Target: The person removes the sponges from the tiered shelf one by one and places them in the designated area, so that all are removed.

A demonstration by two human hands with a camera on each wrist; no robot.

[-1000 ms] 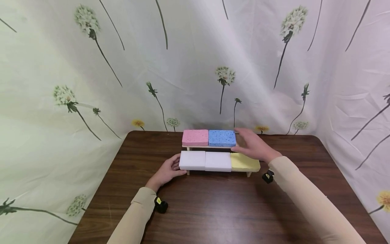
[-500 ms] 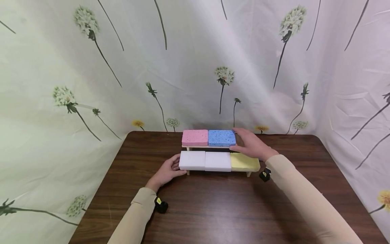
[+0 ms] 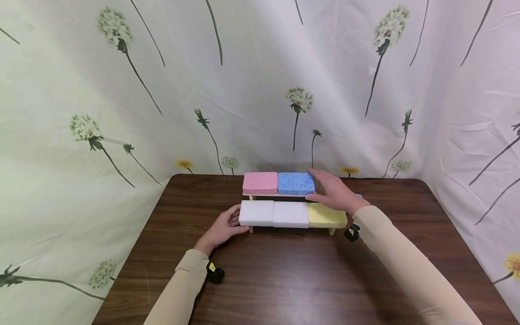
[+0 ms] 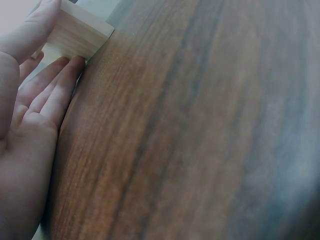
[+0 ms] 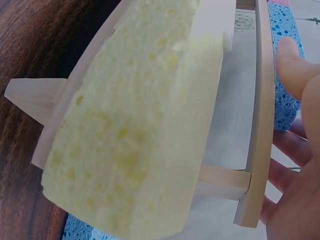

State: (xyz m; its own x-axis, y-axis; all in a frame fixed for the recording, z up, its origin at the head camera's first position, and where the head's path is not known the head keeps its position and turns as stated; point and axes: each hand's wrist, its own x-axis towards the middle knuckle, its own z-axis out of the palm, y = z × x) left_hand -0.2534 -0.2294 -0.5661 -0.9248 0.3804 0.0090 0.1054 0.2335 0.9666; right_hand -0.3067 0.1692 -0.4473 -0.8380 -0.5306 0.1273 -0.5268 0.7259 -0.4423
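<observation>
A two-step wooden stand (image 3: 331,231) holds a row of sponges on each step. Pink (image 3: 260,182) and blue (image 3: 295,183) sponges lie side by side on the upper step. Below are two white sponges (image 3: 257,213) and a yellow sponge (image 3: 327,215). My right hand (image 3: 336,192) holds the blue sponge at its right end; in the right wrist view the thumb (image 5: 290,60) lies on its front and the fingers reach round its end. My left hand (image 3: 221,229) grips the stand's left end, fingertips against bare wood (image 4: 75,37) in the left wrist view.
A bit of another blue sponge (image 3: 359,196) peeks out behind my right wrist, and shows low in the right wrist view (image 5: 77,228). The brown wooden table (image 3: 284,275) ends at the back against a white curtain (image 3: 252,113) printed with dandelions.
My right hand has shifted slightly left along the upper step, uncovering a bit of blue behind the wrist. The left hand and the stand stay where they were.
</observation>
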